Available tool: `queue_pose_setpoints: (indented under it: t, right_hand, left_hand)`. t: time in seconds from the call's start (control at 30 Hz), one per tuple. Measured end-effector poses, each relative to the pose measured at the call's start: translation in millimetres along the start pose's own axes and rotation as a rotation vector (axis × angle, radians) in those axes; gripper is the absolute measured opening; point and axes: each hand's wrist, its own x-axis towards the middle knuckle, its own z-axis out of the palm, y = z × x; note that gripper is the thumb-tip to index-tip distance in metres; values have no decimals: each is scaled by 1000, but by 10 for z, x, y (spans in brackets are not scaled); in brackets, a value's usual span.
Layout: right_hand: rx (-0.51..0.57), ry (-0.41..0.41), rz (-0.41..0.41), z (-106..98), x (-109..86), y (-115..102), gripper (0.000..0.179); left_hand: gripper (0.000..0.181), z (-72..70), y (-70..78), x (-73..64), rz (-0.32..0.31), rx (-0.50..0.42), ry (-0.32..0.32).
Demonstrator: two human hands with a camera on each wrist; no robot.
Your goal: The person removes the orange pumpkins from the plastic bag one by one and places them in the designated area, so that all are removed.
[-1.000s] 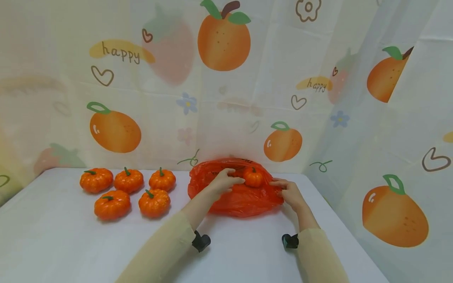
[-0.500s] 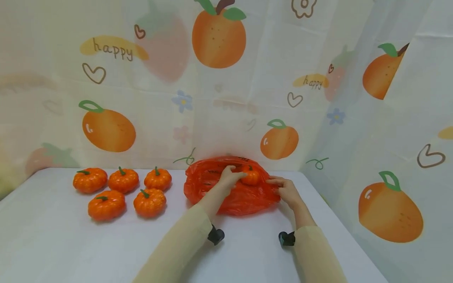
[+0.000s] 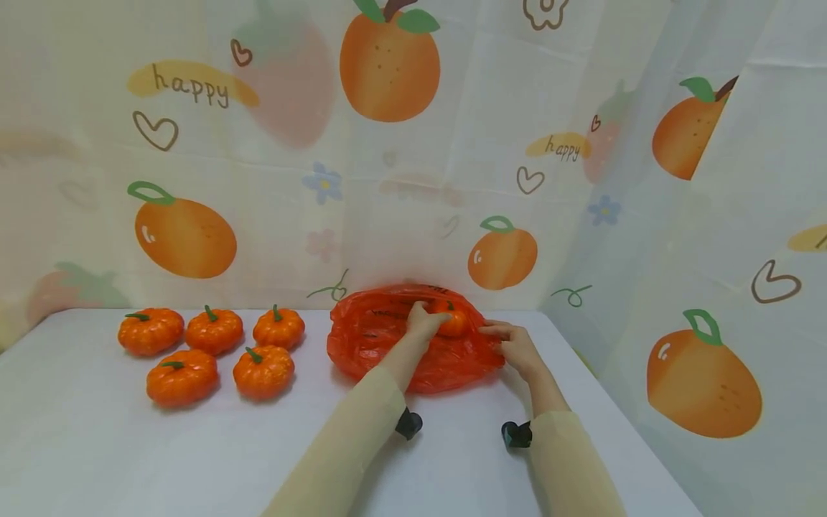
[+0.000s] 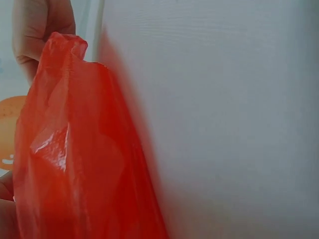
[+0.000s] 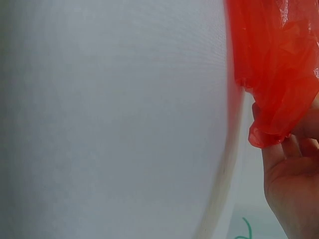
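A red plastic bag [image 3: 368, 352] lies on the table with its mouth toward me. Inside its right part sits a small orange pumpkin [image 3: 454, 322] with a green stem. My left hand [image 3: 421, 322] reaches into the bag and grips this pumpkin from its left side, thumb in front; its other fingers are mostly hidden. At the bag's right edge, my right hand [image 3: 517, 346] holds the plastic. In the right wrist view a fold of the bag [image 5: 276, 114] is pinched between the thumb and fingers of the right hand [image 5: 294, 181].
Several more orange pumpkins [image 3: 263, 372] stand grouped on the left of the white table [image 3: 148, 459]. A printed curtain [image 3: 271, 215] hangs behind the table and along its right side.
My left hand has moved right and deeper into the bag, closing onto the pumpkin. The right hand stays at the bag's edge. The whole scene has shifted slightly left in view.
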Motion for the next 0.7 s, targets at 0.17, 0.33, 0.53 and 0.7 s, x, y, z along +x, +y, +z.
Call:
queue_pose_setpoints:
  t: [0.17,0.33,0.53,0.7]
  right_hand:
    - [12,1,11,-3,14,7,50]
    - [8,2,15,14,33,24,50]
    - [6,-6,15,7,-2,-69,50]
    - [-3,-17,26,-10,-83,-176,50]
  left_hand:
    - [68,78,-17,32,15,78,55]
    - [69,143,-25,45,14,208,95]
    - [69,200,-21,77,59,324,110]
    - [64,239,-60,132,139,435,75]
